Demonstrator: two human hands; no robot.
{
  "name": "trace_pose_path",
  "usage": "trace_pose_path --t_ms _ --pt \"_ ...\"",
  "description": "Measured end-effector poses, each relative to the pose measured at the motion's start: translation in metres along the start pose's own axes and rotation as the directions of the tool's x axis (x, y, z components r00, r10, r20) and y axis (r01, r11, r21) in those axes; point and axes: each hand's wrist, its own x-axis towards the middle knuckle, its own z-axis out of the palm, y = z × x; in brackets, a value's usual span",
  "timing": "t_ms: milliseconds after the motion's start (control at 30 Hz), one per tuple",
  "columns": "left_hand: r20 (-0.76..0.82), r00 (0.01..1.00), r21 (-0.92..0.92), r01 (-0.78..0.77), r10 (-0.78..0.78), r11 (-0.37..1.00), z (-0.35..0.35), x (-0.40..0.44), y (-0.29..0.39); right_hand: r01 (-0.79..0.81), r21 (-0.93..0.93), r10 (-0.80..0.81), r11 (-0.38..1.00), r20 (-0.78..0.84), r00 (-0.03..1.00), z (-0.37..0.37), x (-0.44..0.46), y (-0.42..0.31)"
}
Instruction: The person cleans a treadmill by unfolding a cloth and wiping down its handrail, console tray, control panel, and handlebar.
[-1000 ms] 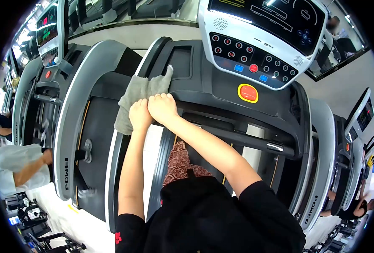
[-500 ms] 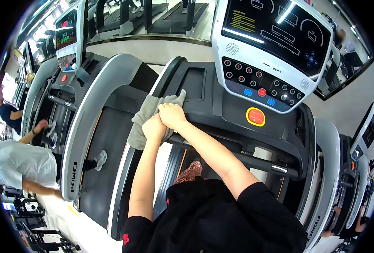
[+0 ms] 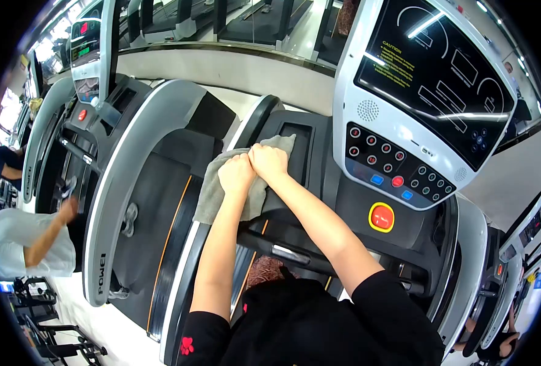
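A grey cloth [image 3: 212, 195] drapes over the left arm and corner of the treadmill [image 3: 357, 198] in front of me. Both my hands are closed on it, side by side and touching. My left hand [image 3: 237, 174] grips the cloth a little lower, and my right hand [image 3: 268, 161] holds it just to the right, near the dark tray recess [image 3: 302, 146]. The console [image 3: 398, 161], with round buttons and a dark display, rises to the right of my hands. Below the console is a red stop button [image 3: 382, 217] ringed in yellow.
A second treadmill [image 3: 133, 158] stands on the left, with a person in a white shirt [image 3: 32, 241] on it. More treadmills are at the far left and right. A handlebar [image 3: 291, 253] crosses below my forearms. Gym equipment [image 3: 51, 332] stands at the lower left.
My hands and the cloth have shifted right across the treadmill's corner towards the tray recess, and the cloth lies more spread out. The view has tilted. The person on the left has swung their arms.
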Motion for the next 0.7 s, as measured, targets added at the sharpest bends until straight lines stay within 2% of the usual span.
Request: trace_pose_path --t_ms 67,133,267,367,500,533,600,633,700 --pt "-0.006 1.000 0.019 0.002 -0.002 1.000 0.009 0.017 0.006 -0.087 -0.025 0.086 0.996 -0.037 0.996 0.004 0.013 0.007" --pt "0.000 1.000 0.047 0.003 -0.003 0.999 0.017 0.031 0.013 -0.107 -0.039 0.105 0.993 -0.053 0.993 0.004 0.024 0.017" --pt "0.017 1.000 0.003 -0.003 0.003 1.000 0.034 0.064 0.026 -0.189 -0.079 0.186 0.979 -0.054 0.981 0.010 0.051 0.040" --pt "-0.029 0.999 0.017 -0.015 0.016 1.000 0.046 0.084 0.035 -0.263 -0.059 0.258 0.963 -0.087 0.962 0.007 0.067 0.051" --pt "-0.105 0.993 0.016 -0.053 0.054 0.998 0.052 0.088 0.038 -0.260 -0.003 0.259 0.966 -0.051 0.964 0.006 0.067 0.056" --pt "-0.122 0.990 -0.030 -0.073 0.069 0.997 0.053 0.086 0.036 -0.241 0.005 0.240 0.971 -0.088 0.967 0.007 0.063 0.056" --pt "-0.087 0.995 -0.062 -0.053 0.048 0.997 0.050 0.079 0.038 -0.361 0.003 0.361 0.932 0.000 0.932 -0.003 0.048 0.057" --pt "-0.094 0.994 -0.062 -0.057 0.051 0.996 0.046 0.074 0.039 -0.361 0.005 0.361 0.932 -0.008 0.932 -0.009 0.037 0.056" --pt "-0.053 0.999 -0.141 -0.015 0.008 0.990 0.039 0.063 0.041 -0.356 -0.026 0.356 0.934 0.123 0.926 -0.019 0.021 0.053"
